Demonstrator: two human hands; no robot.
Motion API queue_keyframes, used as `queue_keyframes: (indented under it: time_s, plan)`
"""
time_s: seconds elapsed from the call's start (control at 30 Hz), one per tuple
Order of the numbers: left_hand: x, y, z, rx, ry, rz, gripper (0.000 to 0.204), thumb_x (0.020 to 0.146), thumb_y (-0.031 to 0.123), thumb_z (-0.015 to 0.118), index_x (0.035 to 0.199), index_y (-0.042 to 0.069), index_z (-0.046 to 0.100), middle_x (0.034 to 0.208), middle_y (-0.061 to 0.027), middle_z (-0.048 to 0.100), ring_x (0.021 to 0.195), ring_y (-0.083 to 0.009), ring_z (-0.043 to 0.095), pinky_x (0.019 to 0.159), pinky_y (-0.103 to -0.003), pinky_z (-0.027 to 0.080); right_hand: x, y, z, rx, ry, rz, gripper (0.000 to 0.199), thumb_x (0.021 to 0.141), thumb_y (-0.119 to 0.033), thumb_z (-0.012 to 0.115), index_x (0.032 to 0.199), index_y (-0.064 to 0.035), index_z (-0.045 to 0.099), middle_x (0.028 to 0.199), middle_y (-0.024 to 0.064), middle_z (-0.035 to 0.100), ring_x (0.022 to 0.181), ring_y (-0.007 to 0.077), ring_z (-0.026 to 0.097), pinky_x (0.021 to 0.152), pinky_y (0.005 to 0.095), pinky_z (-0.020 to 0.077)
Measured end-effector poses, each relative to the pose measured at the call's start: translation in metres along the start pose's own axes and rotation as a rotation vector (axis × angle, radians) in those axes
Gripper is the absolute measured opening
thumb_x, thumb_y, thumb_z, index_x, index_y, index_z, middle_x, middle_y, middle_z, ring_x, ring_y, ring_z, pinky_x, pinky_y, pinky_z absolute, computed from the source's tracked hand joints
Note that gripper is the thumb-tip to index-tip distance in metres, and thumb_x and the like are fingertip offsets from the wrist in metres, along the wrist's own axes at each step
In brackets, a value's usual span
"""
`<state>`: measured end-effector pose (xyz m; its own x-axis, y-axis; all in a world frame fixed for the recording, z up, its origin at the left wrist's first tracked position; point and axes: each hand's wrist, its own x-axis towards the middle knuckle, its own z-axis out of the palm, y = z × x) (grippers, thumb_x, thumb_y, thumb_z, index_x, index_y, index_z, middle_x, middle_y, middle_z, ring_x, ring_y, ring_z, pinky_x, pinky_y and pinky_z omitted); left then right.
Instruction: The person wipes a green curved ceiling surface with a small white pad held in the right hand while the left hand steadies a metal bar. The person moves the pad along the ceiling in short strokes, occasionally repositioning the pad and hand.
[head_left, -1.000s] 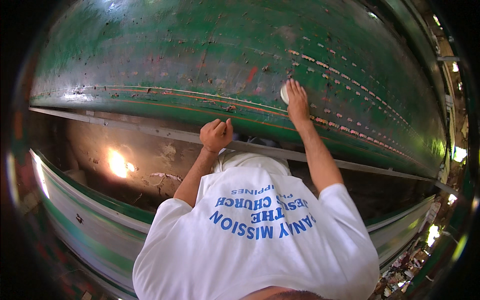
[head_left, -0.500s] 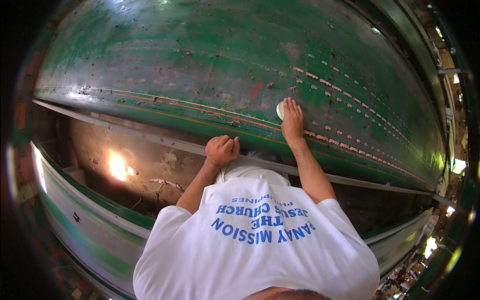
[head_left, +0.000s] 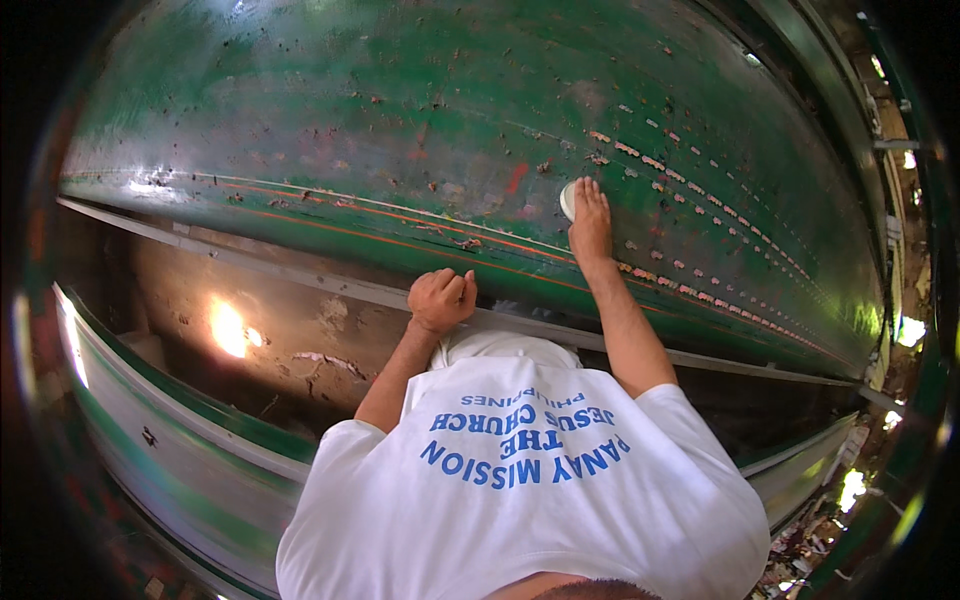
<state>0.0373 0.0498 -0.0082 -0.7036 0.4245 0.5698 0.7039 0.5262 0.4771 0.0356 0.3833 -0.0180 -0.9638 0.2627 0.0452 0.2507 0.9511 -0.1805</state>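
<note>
Green, scuffed boat hull point(head_left: 400, 130) fills the view overhead. Right hand point(head_left: 590, 225) presses a small white pad point(head_left: 567, 200) flat against it, grip clenched around it. Left hand point(head_left: 441, 299), fisted and empty, braces on the metal rail point(head_left: 300, 280) for balance.

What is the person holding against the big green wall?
The right hand presses a small white pad flat under its fingers; the left hand is a fist, apparently empty.
</note>
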Motion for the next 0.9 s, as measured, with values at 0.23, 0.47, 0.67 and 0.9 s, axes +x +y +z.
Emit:
queue_keyframes:
  time_s: [0.23, 0.47, 0.67, 0.9]
  plan:
    - [0.003, 0.002, -0.002, -0.016, -0.017, -0.014, 0.04, 0.086, 0.008, 0.081, 0.064, 0.016, 0.049, 0.062, -0.0021, 0.047, 0.051, -0.0224, 0.055, 0.047, -0.038, 0.043, 0.003, 0.022, 0.014, 0.02, 0.111, -0.079, 0.063, 0.098, 0.007, 0.051, 0.161, 0.0007, 0.046, 0.168, 0.0221, 0.046, 0.157, 0.0382, 0.042, 0.13, 0.0513, 0.0325]
    - [0.013, 0.003, -0.004, -0.015, -0.064, -0.009, 0.041, 0.086, 0.008, 0.081, 0.063, 0.016, 0.048, 0.062, -0.0021, 0.047, 0.051, -0.0224, 0.055, 0.048, -0.039, 0.045, 0.125, 0.075, -0.002, -0.031, 0.057, 0.109, 0.06, 0.095, 0.006, 0.057, 0.155, 0.0049, 0.051, 0.159, 0.0262, 0.055, 0.149, 0.0422, 0.051, 0.126, 0.0502, 0.0386]
    - [0.008, 0.005, -0.003, 0.01, -0.064, -0.044, 0.041, 0.087, 0.008, 0.081, 0.063, 0.016, 0.048, 0.062, -0.0021, 0.046, 0.051, -0.0221, 0.055, 0.048, -0.038, 0.044, 0.033, 0.035, 0.01, 0.028, 0.014, -0.033, 0.077, 0.088, 0.012, 0.061, 0.162, 0.0035, 0.042, 0.17, 0.0257, 0.041, 0.159, 0.0401, 0.037, 0.131, 0.0536, 0.0308]
    - [0.009, 0.007, -0.004, 0.021, -0.082, -0.021, 0.043, 0.086, 0.008, 0.081, 0.063, 0.016, 0.046, 0.062, -0.0028, 0.045, 0.051, -0.0224, 0.054, 0.048, -0.038, 0.043, 0.057, 0.043, 0.009, -0.019, 0.123, -0.01, 0.069, 0.094, 0.008, 0.057, 0.162, 0.0022, 0.043, 0.168, 0.0248, 0.044, 0.158, 0.0393, 0.04, 0.13, 0.0522, 0.0315]
